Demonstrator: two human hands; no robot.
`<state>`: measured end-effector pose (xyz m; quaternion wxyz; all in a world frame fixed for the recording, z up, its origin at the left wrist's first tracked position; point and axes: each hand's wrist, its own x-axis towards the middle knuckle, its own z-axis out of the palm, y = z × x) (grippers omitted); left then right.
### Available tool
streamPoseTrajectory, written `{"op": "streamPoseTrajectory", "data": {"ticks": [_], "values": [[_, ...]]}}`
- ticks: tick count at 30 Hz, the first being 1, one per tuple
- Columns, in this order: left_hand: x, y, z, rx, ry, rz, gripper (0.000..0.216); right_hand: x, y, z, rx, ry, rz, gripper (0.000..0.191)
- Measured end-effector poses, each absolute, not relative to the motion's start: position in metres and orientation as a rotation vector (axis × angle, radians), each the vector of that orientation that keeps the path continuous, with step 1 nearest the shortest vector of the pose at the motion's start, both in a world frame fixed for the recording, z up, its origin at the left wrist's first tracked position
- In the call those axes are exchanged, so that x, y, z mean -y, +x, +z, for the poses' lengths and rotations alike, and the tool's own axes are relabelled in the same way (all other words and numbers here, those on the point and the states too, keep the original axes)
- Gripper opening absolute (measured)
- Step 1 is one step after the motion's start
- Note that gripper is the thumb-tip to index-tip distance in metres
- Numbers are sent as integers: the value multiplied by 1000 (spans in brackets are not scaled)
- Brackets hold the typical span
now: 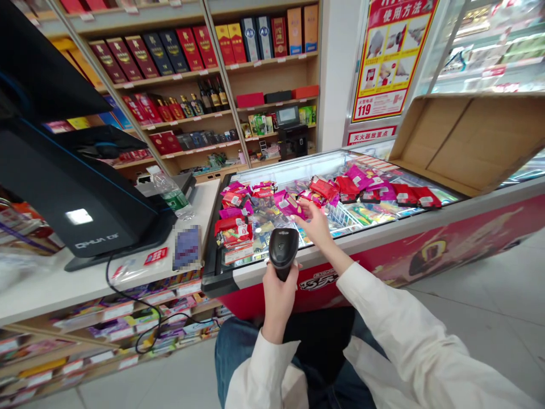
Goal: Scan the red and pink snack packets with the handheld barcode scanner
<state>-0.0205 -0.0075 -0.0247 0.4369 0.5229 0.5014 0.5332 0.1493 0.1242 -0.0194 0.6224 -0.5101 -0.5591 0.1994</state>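
Observation:
My left hand (pixel 279 298) is wrapped around the handle of a black barcode scanner (pixel 283 248), its head tilted up in front of the freezer edge. Just to the right and a little beyond, my right hand (pixel 317 226) grips the near edge of a purple snack packet (pixel 286 202) between thumb and fingers. That packet is over the glass top of a chest freezer (pixel 266 272). Around it lie several more purple and red packets; a group of red packets (pixel 233 230) is at the left end and another red packet (pixel 427 196) lies far right.
An open cardboard box (pixel 468 139) stands on the freezer's right end. To the left, a counter (pixel 204 213) carries a black checkout terminal (pixel 106 210), a plastic bottle (pixel 170 190) and a dark blue pack (pixel 187 248). A black cable (pixel 159 324) hangs below. Shelves of boxes (pixel 170 51) stand behind.

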Motion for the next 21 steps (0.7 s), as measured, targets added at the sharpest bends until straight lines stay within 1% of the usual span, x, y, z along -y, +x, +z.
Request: {"op": "streamPoseTrajectory", "data": {"ticks": [5,10,13,17,21], "values": [[9,-24,-34,-1252,1274,1327,33,-143,192,16,1366,-1402,-8,33],[10,-26,-37,-1268,1257,1326,34,-163,219,25,1542,-1639,-254,21],[13,-25,-31,-1276,1226,1320,36,-158,219,26,1560,-1655,-364,25],[17,-28,-27,-1258,1233,1335,34,-149,193,28,1633,-1469,-354,29],[21,-36,-30,-1261,1226,1367,32,-154,133,16,2010,-1113,-124,29]]}}
